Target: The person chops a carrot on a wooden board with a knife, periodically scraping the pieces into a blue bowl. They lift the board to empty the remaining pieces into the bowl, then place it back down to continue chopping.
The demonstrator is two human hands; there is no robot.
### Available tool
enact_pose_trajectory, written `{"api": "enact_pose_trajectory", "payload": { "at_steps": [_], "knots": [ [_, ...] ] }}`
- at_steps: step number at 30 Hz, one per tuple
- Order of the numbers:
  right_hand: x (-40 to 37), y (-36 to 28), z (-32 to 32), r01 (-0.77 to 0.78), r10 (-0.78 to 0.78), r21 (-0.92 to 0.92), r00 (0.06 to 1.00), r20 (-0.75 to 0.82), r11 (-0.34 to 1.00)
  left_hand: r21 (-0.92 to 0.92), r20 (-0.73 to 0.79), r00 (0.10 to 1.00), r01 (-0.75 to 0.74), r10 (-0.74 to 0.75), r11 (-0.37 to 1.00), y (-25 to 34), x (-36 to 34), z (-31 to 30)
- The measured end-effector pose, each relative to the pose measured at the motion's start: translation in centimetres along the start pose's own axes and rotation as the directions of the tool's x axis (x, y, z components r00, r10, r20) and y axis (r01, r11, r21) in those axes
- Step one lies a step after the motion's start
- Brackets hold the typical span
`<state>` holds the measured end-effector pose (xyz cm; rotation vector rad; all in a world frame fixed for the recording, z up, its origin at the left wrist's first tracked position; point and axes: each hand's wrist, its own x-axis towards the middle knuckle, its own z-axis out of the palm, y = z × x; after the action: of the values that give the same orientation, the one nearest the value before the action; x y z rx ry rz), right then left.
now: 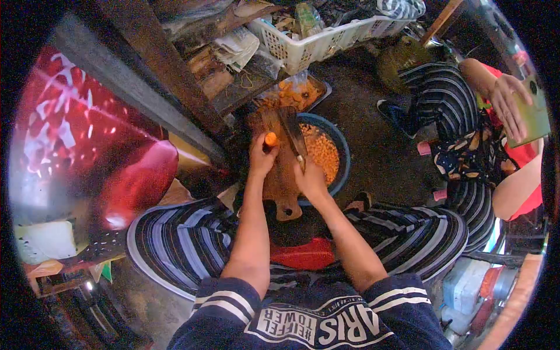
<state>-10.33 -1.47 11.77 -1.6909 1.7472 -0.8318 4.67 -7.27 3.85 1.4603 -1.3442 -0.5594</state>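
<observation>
Board [282, 179] mid-frame, and here's the right hand [311, 178] gripping the knife [297, 141], left hand [260, 157] closed round the carrot [270, 139] over it! That carrot wants a steady hold, fingers well clear of the edge; bowl [346, 156] just right, tray [329, 91] beyond, upper centre.

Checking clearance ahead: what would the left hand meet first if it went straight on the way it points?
Past its carrot, the left hand would likely meet the orange pieces beyond the board, though depth is unclear.
</observation>
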Motion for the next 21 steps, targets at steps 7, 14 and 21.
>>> {"api": "enact_pose_trajectory", "payload": {
  "at_steps": [7, 14, 21],
  "knots": [
    [-2.3, 0.1, -0.2, -0.054, 0.089, -0.209, 0.983, 0.160, 0.976, 0.271, -0.051, 0.984, 0.180, -0.172, 0.946, 4.6, -0.8, 0.0],
    [-2.5, -0.9, -0.8, -0.051, 0.070, -0.180, 0.992, 0.103, 0.982, -0.279, -0.066, 0.981, 0.156, -0.181, 0.948, 2.1, 0.1, -0.4],
    [-3.1, -2.3, -1.0, 0.009, 0.012, -0.188, 0.994, 0.112, 0.982, -0.491, -0.053, 0.931, 0.290, -0.361, 0.821, 4.1, -0.3, -0.4]
  ]
}}
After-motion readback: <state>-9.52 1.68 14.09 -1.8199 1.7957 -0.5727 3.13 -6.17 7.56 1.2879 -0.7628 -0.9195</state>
